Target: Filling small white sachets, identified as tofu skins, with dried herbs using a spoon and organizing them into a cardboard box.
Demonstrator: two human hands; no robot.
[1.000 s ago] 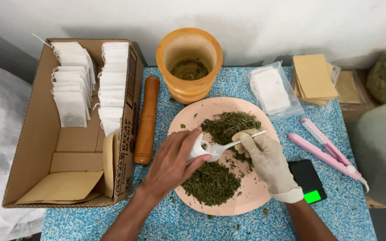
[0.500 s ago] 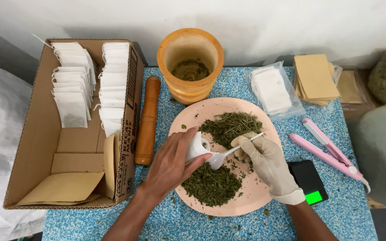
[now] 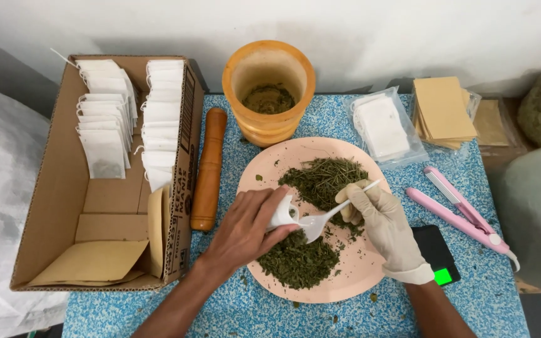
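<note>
The left hand (image 3: 245,228) pinches a small white paper bag (image 3: 281,214) between thumb and fingers, holding it just above the near heap of dried green herb (image 3: 297,260) on the pink plate (image 3: 358,281). The right hand (image 3: 380,222), in a pale glove, has its fingers pressed together around the handle of a white plastic spoon (image 3: 330,213), whose bowl sits right at the mouth of the bag, touching or almost touching it. A second heap of herb (image 3: 324,178) lies on the far half of the plate, under the spoon's handle.

The plate rests on a blue speckled counter (image 3: 345,319). Left of the plate lies a wooden pestle (image 3: 208,169), and beyond that an open cardboard box (image 3: 45,206) with rows of filled white bags. Behind the plate stands an orange mortar (image 3: 269,91) with herb inside. Right of the plate are a packet of white bags (image 3: 383,128), a stack of brown envelopes (image 3: 444,109), a pink heat sealer (image 3: 461,209) and a small black scale (image 3: 436,253). A pale wall (image 3: 377,31) runs behind the counter.
</note>
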